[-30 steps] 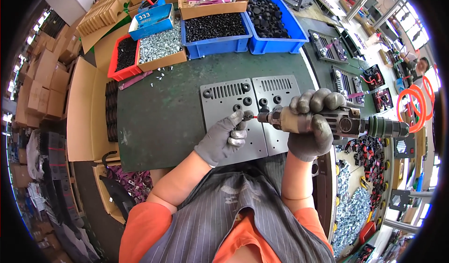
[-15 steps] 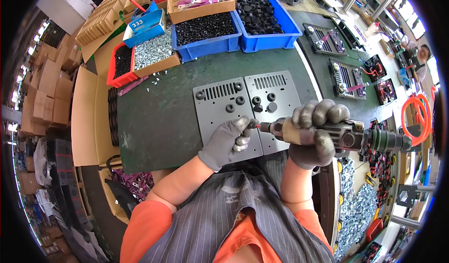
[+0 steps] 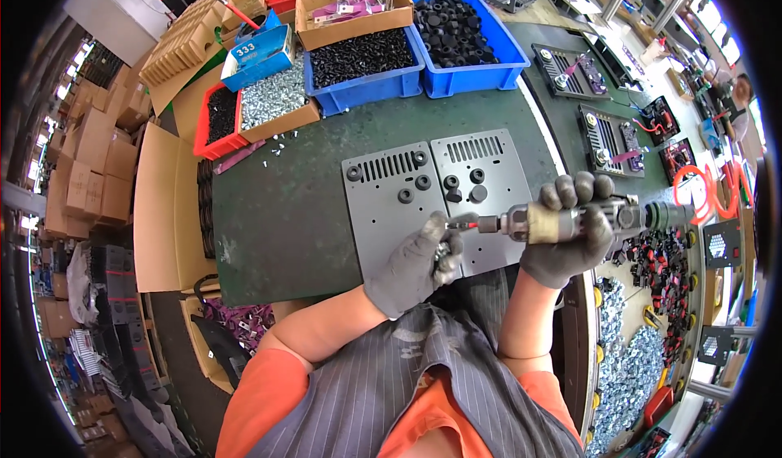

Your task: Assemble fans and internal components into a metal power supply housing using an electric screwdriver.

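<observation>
The person's right hand [image 3: 570, 254], in a worn grey glove, is wrapped around a black-and-metal handheld power driver with a tan band around its barrel [image 3: 543, 223], fingers over the top and thumb across the near side. The driver is a stout cylinder, dark and ribbed at the rear, narrowing through a metal collar to a slim bit with red on it [image 3: 472, 225]. Its long axis lies nearly level from left to right, the bit pointing left and the rear end right; it is held over the right-hand plate's near part and out past its right edge. The left hand [image 3: 411, 267], also grey-gloved, is nearly closed, thumb and forefinger drawn together at the bit's tip; small silvery pieces show among its curled fingers, but what sits right at the tip is too blurred to tell. Beneath lie two flat grey metal plates side by side, the left one [image 3: 391, 223] and the right one [image 3: 507, 189], each with a row of slots along its far end. Round black rubber feet [image 3: 406, 196] rest on both. Beyond, on the dark green worktop [image 3: 269, 230], stand a blue plastic bin of small black parts [image 3: 366, 92] and a larger blue bin of black rubber pieces [image 3: 476, 82].
</observation>
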`<action>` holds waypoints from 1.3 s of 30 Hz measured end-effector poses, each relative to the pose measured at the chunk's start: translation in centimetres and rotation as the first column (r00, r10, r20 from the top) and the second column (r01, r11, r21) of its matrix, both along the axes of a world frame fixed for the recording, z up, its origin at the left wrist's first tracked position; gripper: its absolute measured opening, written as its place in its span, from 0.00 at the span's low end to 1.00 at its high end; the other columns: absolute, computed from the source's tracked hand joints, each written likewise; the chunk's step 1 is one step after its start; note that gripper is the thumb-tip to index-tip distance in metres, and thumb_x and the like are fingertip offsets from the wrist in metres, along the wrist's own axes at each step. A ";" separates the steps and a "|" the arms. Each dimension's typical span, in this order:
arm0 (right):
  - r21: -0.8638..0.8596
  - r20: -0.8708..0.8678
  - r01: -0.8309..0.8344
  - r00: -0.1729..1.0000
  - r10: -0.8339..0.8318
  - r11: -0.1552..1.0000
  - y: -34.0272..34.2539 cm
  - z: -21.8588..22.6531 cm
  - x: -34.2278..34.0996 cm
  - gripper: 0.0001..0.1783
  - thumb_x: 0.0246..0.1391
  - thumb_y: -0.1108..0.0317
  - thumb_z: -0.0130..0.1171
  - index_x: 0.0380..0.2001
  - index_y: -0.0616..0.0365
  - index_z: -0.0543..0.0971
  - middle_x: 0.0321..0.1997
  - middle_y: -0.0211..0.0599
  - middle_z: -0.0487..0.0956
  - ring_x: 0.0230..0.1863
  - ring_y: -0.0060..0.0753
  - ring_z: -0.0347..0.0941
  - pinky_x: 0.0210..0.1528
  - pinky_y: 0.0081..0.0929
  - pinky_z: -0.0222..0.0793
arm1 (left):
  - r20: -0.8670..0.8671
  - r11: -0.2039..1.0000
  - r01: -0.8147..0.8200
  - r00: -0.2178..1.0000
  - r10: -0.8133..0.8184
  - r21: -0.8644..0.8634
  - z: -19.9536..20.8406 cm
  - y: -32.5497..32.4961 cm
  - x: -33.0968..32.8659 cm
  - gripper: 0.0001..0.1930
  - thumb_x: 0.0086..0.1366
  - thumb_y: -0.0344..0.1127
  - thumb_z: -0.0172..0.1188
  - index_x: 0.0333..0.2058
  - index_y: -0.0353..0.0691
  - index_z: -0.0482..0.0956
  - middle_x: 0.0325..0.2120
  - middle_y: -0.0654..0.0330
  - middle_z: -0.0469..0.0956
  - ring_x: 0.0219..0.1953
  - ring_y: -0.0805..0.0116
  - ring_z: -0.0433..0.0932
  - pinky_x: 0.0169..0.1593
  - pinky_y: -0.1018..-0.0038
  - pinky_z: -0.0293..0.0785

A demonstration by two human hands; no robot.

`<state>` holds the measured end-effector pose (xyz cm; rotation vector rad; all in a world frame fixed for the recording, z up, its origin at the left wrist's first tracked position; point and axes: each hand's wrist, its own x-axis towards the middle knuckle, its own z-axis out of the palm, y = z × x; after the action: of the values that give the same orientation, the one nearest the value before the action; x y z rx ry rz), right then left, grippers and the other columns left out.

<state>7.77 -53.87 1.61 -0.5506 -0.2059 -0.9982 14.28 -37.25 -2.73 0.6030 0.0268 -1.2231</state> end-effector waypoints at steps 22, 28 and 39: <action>-0.391 -0.369 0.067 0.902 -0.223 0.918 -3.6 -0.1 11.3 0.20 0.44 0.84 0.52 0.44 0.63 0.68 0.34 0.40 0.72 0.34 0.33 0.75 0.37 0.30 0.75 | 0.665 0.703 -0.550 -0.320 -0.675 0.450 -1.7 -6.3 12.4 0.15 0.56 0.45 0.58 0.41 0.50 0.80 0.32 0.57 0.78 0.37 0.57 0.77 0.41 0.61 0.72; -0.588 -0.512 -0.108 0.817 -0.265 0.802 -2.7 -1.2 14.6 0.16 0.45 0.82 0.52 0.41 0.63 0.69 0.33 0.38 0.72 0.30 0.30 0.75 0.33 0.28 0.73 | 0.679 0.702 -0.573 -0.312 -0.664 0.423 -1.5 -5.9 11.9 0.15 0.55 0.46 0.59 0.40 0.49 0.79 0.32 0.55 0.78 0.36 0.55 0.77 0.42 0.61 0.73; -0.669 -0.562 -0.142 0.739 -0.372 0.729 -2.6 -2.0 15.6 0.14 0.43 0.79 0.54 0.38 0.63 0.71 0.27 0.34 0.73 0.27 0.27 0.74 0.31 0.26 0.71 | 0.296 0.955 -0.217 0.943 0.151 0.203 -1.6 1.4 13.0 0.14 0.68 0.33 0.43 0.49 0.35 0.69 0.30 0.64 0.71 0.22 0.85 0.64 0.19 0.91 0.58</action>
<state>23.36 -56.46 -0.35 -1.6052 0.1384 -0.7648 27.32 -35.80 -4.30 0.9530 -0.0090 -0.9495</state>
